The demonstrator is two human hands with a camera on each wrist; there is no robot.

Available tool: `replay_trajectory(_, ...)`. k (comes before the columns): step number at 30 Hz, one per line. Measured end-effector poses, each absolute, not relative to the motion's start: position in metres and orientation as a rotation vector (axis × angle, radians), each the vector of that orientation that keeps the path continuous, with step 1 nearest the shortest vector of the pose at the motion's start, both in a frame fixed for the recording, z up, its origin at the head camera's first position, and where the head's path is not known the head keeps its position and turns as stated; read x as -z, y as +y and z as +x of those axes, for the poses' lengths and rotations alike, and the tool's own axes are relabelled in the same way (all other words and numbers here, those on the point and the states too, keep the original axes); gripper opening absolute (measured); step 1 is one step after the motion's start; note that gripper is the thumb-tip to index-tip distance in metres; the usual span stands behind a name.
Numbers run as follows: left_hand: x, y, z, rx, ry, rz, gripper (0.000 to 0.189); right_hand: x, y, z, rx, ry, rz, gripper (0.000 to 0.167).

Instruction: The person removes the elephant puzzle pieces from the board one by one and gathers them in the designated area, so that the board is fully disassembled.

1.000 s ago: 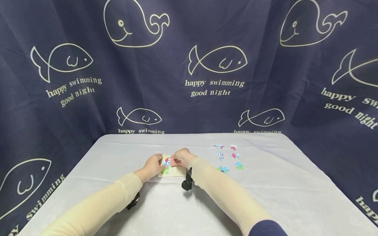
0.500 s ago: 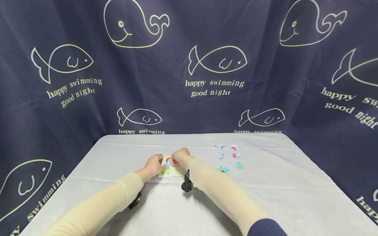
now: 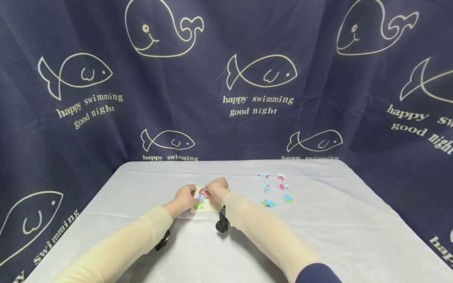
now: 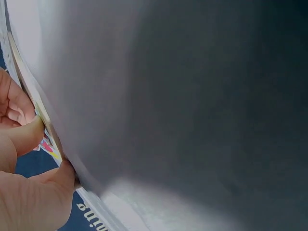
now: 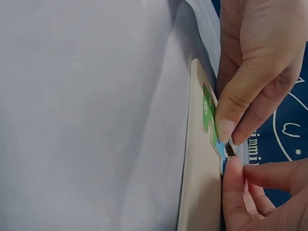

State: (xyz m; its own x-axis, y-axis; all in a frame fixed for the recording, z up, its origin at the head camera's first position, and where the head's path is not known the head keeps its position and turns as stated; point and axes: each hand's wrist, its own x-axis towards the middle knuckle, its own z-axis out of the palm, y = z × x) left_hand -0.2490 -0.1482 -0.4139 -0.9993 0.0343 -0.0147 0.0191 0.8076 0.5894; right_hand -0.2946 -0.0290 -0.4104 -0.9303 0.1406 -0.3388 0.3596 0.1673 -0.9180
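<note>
A small pale wooden puzzle board (image 3: 215, 206) lies on the table, its left part covered by joined jigsaw pieces (image 3: 199, 205) in green, blue, red and yellow. My left hand (image 3: 184, 197) holds the board at its left side. In the right wrist view the left thumb (image 5: 226, 129) presses on a blue piece beside a green one. My right hand (image 3: 217, 188) is bent over the middle of the board. Its thumb and forefinger pinch a puzzle piece at the inner edge of the joined ones; the fingertips mostly hide it.
To the right, several loose puzzle pieces lie in two columns, among them a green and blue one (image 3: 288, 199) and a pink one (image 3: 283, 187). A pale cloth (image 3: 318, 239) covers the table. Behind it hangs a dark blue curtain (image 3: 205, 94) with fish drawings.
My right hand and forearm have shifted slightly left, and its fingers have drawn in closer to the joined pieces. The left hand stays on the board; the loose pieces lie as before.
</note>
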Motion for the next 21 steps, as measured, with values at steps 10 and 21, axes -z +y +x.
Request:
replay_trajectory(10,0.4150,-0.1467,-0.2469,-0.971,2.945,0.034,0.060,0.4126,-0.0274,-0.2966,1.869,2.217,0.494,0.021)
replay_trajectory(21,0.4186,-0.1494,-0.2515,-0.994,2.946,0.031,0.061,0.4049,-0.0207,-0.2902,1.985,2.175,0.350,0.024)
